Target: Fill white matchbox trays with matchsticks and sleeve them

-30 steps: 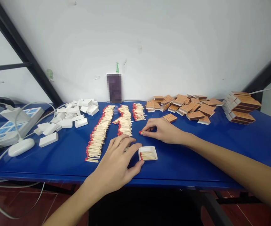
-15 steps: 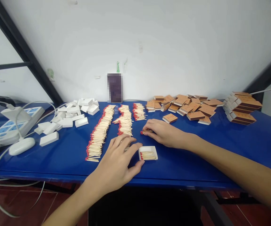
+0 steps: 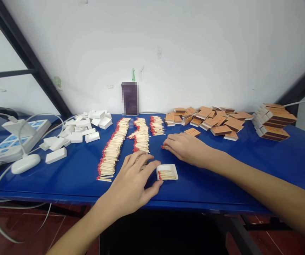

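A small white matchbox tray (image 3: 167, 172) with several red-tipped matches in it lies on the blue table (image 3: 70, 177). My left hand (image 3: 132, 180) rests beside it, fingers spread over the near end of a row of matches (image 3: 141, 136), thumb touching the tray's left edge. My right hand (image 3: 185, 148) lies just behind the tray, its fingers closed over a small bunch of matches whose red tips stick out to the left. A longer row of matches (image 3: 112, 150) runs to the left.
White inner trays (image 3: 79, 132) are heaped at the back left, orange matchbox sleeves (image 3: 211, 120) at the back right, with a stack (image 3: 273, 122) further right. A power strip (image 3: 11, 140) with cables and a white adapter (image 3: 25, 163) sit at the left edge.
My right hand has turned palm down and closed over the bunch of matches, shifting slightly right and back. My left hand and the tray have stayed put.
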{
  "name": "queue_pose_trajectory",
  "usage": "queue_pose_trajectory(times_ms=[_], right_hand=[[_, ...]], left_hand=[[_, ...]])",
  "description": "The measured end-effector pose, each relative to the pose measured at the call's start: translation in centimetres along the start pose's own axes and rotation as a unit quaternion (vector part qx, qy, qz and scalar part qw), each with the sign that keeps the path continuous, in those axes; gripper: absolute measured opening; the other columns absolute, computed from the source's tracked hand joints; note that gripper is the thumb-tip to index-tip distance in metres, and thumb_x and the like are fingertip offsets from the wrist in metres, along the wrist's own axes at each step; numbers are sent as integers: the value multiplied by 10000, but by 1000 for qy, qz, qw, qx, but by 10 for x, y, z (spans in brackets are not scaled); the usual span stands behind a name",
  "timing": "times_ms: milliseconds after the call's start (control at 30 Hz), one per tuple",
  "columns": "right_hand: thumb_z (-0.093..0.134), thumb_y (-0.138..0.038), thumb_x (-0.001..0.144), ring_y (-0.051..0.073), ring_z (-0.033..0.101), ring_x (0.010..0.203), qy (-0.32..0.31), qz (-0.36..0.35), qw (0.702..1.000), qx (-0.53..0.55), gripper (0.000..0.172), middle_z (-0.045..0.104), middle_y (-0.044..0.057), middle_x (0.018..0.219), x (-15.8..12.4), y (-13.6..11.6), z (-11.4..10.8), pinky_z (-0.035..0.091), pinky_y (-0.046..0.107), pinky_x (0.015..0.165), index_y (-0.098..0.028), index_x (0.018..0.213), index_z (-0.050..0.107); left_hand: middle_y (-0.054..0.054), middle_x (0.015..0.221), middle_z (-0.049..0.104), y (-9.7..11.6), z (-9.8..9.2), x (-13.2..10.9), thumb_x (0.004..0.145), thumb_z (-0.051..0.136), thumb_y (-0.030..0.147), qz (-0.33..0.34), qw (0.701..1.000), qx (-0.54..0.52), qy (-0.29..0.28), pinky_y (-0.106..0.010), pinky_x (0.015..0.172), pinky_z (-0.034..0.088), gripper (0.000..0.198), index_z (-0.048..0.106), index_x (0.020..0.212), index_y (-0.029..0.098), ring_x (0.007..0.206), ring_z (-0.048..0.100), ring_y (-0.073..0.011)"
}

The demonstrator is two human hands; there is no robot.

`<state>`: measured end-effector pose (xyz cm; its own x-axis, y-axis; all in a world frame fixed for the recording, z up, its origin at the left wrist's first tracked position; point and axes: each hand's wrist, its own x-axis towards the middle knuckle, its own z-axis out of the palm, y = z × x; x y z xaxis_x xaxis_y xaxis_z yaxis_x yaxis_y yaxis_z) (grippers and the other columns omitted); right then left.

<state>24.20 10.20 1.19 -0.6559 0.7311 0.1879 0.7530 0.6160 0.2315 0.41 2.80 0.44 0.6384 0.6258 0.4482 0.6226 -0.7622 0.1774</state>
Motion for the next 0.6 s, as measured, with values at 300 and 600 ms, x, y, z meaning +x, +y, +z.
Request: queue_pose_trajectory(times_ms=[300, 600], right_hand=[[451, -83, 942, 239, 654, 719, -60, 2, 994, -87, 184, 677, 137, 937, -1, -6, -10, 322, 338, 623, -118, 1037, 605], [432, -36, 893, 221, 640, 677, -110, 3, 987, -115, 243, 629, 144, 1009, -3, -8, -16, 283, 319, 589, -91, 1106, 534]], left_hand=[[-96, 1254, 593, -1, 0, 2, 942, 598, 300, 0, 1000, 0, -3, -464, 1040, 424, 296, 593, 1220, 200, 1249, 472, -282], [-98, 1250, 594, -1, 1, 1, 938, 605, 302, 2, 1000, 0, -1, -457, 1036, 427, 297, 601, 1215, 194, 1240, 484, -283]])
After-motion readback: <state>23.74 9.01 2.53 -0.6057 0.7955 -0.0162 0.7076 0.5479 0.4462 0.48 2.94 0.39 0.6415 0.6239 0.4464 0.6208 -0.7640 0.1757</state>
